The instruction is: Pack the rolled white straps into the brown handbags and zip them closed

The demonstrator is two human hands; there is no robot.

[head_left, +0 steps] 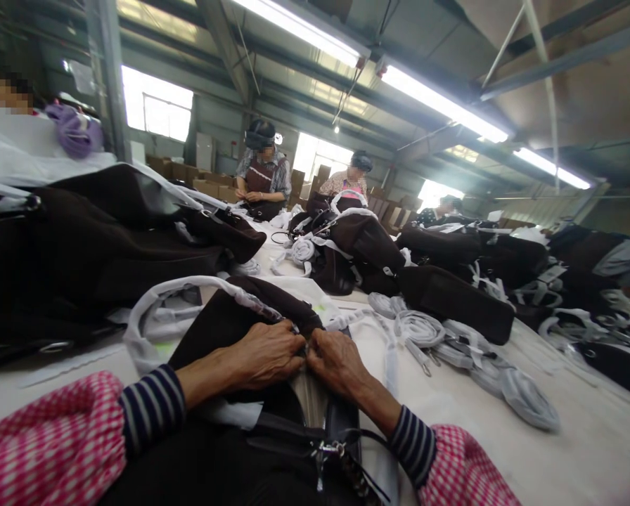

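A dark brown handbag lies in front of me on the white table, its opening facing up. My left hand is closed on the bag's far edge, near the foot of a handle wrapped in white material. Right beside it, my right hand is closed on the same edge, knuckles almost touching the left. The fingertips of both hands are hidden. A metal clasp with a black strap rests on the near side of the bag.
Dark bags are heaped at the left, with another pile ahead. Coiled straps in pale wrapping lie on the table to the right. Beyond the table, a co-worker and another person are near stacked cartons.
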